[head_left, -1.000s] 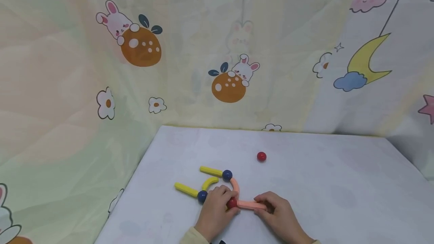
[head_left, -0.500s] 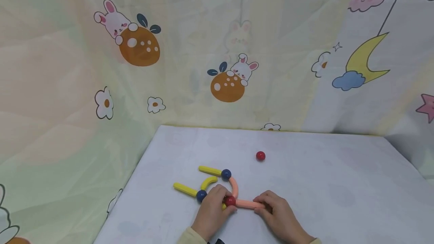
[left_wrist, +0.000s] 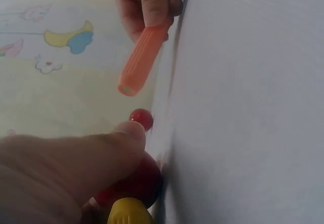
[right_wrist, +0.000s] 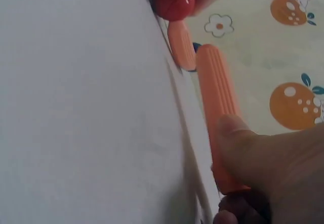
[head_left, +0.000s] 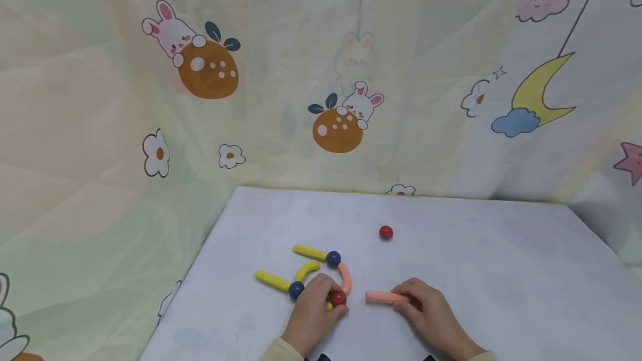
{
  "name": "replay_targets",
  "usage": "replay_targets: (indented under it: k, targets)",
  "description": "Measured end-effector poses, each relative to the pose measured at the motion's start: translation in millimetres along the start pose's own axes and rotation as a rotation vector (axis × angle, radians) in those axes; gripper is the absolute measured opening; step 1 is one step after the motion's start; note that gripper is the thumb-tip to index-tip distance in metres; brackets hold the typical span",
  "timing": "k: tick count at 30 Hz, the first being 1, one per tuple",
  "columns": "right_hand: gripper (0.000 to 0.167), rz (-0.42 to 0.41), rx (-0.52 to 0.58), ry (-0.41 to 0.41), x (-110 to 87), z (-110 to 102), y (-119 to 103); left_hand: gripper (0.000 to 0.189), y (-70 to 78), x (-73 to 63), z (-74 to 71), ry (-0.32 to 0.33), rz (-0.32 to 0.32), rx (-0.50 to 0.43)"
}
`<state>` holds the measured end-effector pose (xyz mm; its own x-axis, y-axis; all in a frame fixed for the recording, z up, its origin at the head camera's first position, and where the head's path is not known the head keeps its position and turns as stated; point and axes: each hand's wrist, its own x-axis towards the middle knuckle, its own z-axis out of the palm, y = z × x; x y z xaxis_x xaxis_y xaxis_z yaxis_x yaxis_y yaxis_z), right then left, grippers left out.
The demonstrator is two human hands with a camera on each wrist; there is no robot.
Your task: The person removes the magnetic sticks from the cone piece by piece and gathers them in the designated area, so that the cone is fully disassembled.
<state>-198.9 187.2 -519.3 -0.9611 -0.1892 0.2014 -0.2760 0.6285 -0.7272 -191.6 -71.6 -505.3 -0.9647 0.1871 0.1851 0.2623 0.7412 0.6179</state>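
My left hand pinches a red ball that belongs to a joined figure of rods and balls on the table. From that ball a curved orange rod bends up to a blue ball bearing a straight yellow rod. A second blue ball beside the left hand carries another yellow rod and a curved yellow rod. To the right, my right hand grips a straight orange rod by one end; its other end points at the held ball, apart from it.
A loose red ball lies farther back on the white table. Behind the table's far edge hangs a printed cloth with rabbits, fruit and a moon.
My right hand has pulled the straight orange rod off the red ball and moved it to the right, leaving a gap. The left hand keeps hold of the ball.
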Motion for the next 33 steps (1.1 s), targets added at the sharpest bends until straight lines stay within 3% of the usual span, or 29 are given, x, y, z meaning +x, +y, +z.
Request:
replay_targets:
  k: [5, 9, 18, 27, 33]
  targets:
    - [0.019, 0.016, -0.065, 0.204, 8.3, -14, 17, 0.03, 0.5, 0.0, -1.0, -0.027, -0.022, 0.004]
    - [0.022, 0.066, -0.139, 0.286, 17.3, -29, 31, 0.028, 0.5, -1.7, -1.1, -0.024, -0.008, -0.004]
    - [0.03, 0.164, -0.218, 0.234, 48.6, -59, 62, 0.025, -2.2, -3.8, 0.1, 0.001, 0.027, 0.037]
    - [0.039, 0.082, -0.264, 0.145, 84.1, -80, 84, 0.022, -2.6, -1.7, 0.2, 0.005, 0.031, 0.047]
    - [0.035, 0.077, -0.292, 0.104, 92.4, -90, 93, 0.022, -3.6, -0.9, 3.4, -0.005, 0.022, 0.042]
